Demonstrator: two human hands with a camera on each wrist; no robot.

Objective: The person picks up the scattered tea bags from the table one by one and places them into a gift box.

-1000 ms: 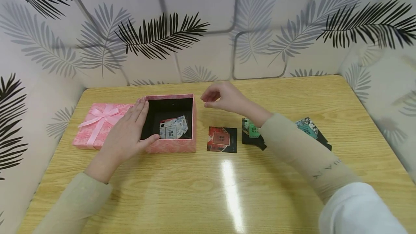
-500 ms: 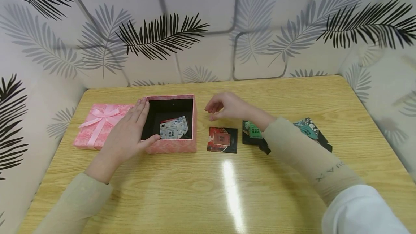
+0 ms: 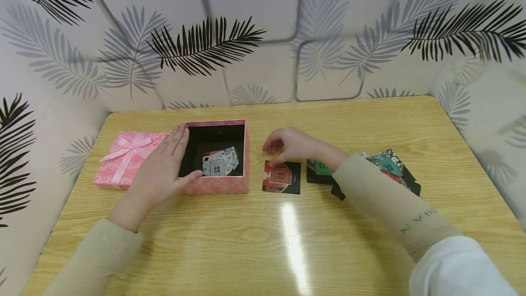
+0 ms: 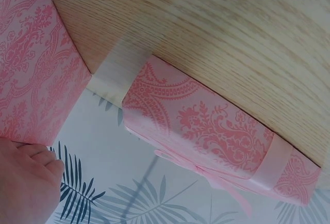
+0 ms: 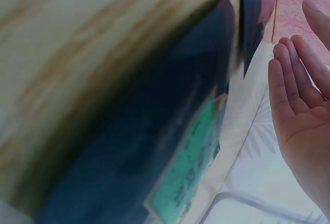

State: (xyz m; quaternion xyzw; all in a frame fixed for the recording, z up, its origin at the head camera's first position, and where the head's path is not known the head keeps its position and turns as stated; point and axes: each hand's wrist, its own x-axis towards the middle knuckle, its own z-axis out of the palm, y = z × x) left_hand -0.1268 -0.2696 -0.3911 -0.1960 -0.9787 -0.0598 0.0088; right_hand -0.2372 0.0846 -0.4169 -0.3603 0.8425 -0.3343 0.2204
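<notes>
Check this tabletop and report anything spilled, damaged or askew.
Nothing looks spilled or plainly damaged. The dark, floral-printed flat packets on the right look askew, overlapping at uneven angles, partly hidden by the beige sleeve. Inside the open pink patterned box, a pale blue-floral packet lies skewed over a red packet.

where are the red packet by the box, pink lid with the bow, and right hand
Red packet [image 3: 281,177]: head view, on its central label.
Pink lid [image 3: 133,162]: head view, on its patterned top beside the ribbon [image 3: 120,172].
Right hand [image 3: 292,144]: head view, on the back of the hand.
</notes>
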